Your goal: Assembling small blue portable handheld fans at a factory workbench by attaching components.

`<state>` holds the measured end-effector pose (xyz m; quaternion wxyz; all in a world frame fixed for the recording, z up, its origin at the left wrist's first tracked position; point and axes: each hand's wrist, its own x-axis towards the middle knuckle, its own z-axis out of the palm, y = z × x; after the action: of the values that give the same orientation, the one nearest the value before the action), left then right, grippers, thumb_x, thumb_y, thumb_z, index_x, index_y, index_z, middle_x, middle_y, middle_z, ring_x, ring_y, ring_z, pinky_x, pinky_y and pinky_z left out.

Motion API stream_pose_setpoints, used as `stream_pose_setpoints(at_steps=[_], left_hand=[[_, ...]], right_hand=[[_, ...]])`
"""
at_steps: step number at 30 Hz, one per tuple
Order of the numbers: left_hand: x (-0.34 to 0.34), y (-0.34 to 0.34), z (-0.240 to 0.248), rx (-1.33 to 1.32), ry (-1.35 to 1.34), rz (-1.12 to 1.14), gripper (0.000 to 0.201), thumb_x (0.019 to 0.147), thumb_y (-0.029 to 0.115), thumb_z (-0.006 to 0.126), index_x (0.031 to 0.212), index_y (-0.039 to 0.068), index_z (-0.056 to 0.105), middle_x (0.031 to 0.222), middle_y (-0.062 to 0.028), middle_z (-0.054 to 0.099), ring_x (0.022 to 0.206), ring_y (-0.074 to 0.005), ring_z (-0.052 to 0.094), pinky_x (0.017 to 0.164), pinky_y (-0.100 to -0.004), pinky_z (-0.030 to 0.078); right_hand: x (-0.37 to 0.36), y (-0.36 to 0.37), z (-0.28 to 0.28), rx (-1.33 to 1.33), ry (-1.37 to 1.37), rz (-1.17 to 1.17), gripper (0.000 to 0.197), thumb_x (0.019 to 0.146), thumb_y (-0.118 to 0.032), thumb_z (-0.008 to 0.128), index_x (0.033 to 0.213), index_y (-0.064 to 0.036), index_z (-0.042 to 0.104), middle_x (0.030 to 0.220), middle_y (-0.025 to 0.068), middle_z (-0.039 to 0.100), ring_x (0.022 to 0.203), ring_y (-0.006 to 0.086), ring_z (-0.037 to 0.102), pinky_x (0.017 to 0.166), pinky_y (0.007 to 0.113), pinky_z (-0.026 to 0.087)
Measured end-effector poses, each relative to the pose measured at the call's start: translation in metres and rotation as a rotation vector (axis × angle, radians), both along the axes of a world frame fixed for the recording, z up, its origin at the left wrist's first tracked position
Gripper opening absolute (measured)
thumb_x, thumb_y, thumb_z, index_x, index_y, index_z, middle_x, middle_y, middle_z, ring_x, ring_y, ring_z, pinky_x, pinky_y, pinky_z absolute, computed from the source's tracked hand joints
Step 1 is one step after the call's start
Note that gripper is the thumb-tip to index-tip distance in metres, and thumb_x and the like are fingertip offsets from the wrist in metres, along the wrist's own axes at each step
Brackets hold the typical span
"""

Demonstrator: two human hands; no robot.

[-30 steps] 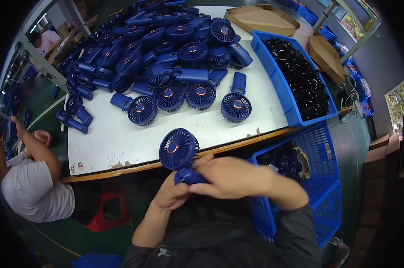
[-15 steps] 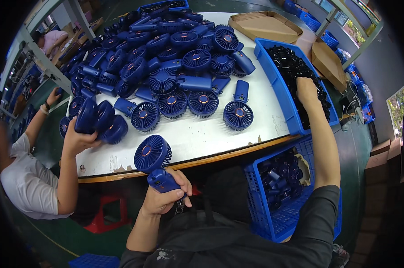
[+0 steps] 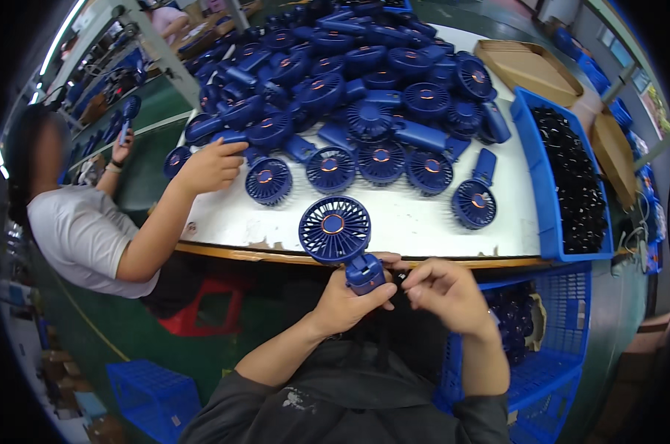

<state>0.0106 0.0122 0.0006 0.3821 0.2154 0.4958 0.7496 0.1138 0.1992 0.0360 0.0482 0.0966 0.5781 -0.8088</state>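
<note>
Since the earlier frame, the right hand (image 3: 451, 297) has moved from the blue bin (image 3: 536, 177) at the white table's (image 3: 416, 235) right end to beside the blue fan (image 3: 333, 224). The fan is held at the table's near edge, grille facing the camera. The left hand (image 3: 341, 305) is closed around its handle (image 3: 366, 275); the right fingers are bent near a small dark piece (image 3: 401, 275), grip not confirmable. Judged by appearance: light, stiff plastic, possibly slippery; the thin grille ribs look fragile, the handle the sound hold. No brand is readable on it. Outward, a fan pile (image 3: 321, 90) covers the table's far side. A sticker (image 3: 192, 228) at the table's near left corner is illegible.
</note>
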Motion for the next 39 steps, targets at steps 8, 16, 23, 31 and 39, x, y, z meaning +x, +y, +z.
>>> stream_pose_setpoints(at_steps=[8, 16, 23, 31, 39], left_hand=[[-0.001, -0.019, 0.008, -0.074, -0.085, 0.096, 0.039, 0.090, 0.006, 0.073, 0.124, -0.001, 0.056, 0.107, -0.0070, 0.061, 0.079, -0.0127, 0.065, 0.064, -0.0254, 0.057], [-0.006, -0.031, 0.016, 0.024, -0.288, -0.306, 0.047, 0.089, 0.032, 0.076, 0.118, 0.001, 0.056, 0.096, -0.0080, 0.061, 0.084, -0.0153, 0.065, 0.053, -0.0258, 0.059], [0.003, -0.017, 0.013, 0.137, -0.424, -0.024, 0.063, 0.102, 0.058, 0.040, 0.126, 0.001, 0.053, 0.106, -0.0128, 0.062, 0.091, -0.0217, 0.066, 0.068, -0.0346, 0.060], [0.014, -0.015, 0.000, -0.233, 0.271, 0.047, 0.046, 0.100, 0.033, 0.049, 0.132, 0.000, 0.048, 0.125, -0.0121, 0.056, 0.119, -0.0254, 0.054, 0.103, -0.0379, 0.041], [-0.119, -0.047, 0.043, -0.618, 1.242, 0.573, 0.077, 0.092, 0.023, 0.069, 0.151, -0.006, 0.028, 0.157, -0.0255, 0.029, 0.147, -0.0359, 0.028, 0.119, -0.0425, 0.024]], right_hand=[[-0.004, -0.041, -0.002, 1.162, 0.608, -0.216, 0.032, 0.076, -0.001, 0.077, 0.106, 0.0014, 0.066, 0.095, 0.0149, 0.063, 0.083, 0.0325, 0.064, 0.072, 0.039, 0.054], [-0.049, -0.027, 0.024, 1.089, 0.800, -0.049, 0.035, 0.078, -0.001, 0.071, 0.113, -0.0005, 0.065, 0.096, 0.0141, 0.064, 0.083, 0.0302, 0.064, 0.071, 0.038, 0.054], [-0.046, -0.038, 0.027, 1.243, 0.673, 0.041, 0.053, 0.075, -0.012, 0.078, 0.125, -0.0044, 0.063, 0.107, 0.0150, 0.058, 0.097, 0.0313, 0.058, 0.079, 0.041, 0.051], [-0.022, -0.080, -0.015, 1.206, 0.542, -0.282, 0.076, 0.072, -0.016, 0.076, 0.135, 0.0107, 0.043, 0.114, 0.0260, 0.054, 0.105, 0.0445, 0.054, 0.092, 0.050, 0.044], [0.088, -0.022, -0.106, 0.462, 0.102, -0.873, 0.052, 0.080, -0.007, 0.066, 0.129, 0.0026, 0.051, 0.101, 0.0044, 0.057, 0.086, 0.0139, 0.054, 0.081, 0.028, 0.046]])
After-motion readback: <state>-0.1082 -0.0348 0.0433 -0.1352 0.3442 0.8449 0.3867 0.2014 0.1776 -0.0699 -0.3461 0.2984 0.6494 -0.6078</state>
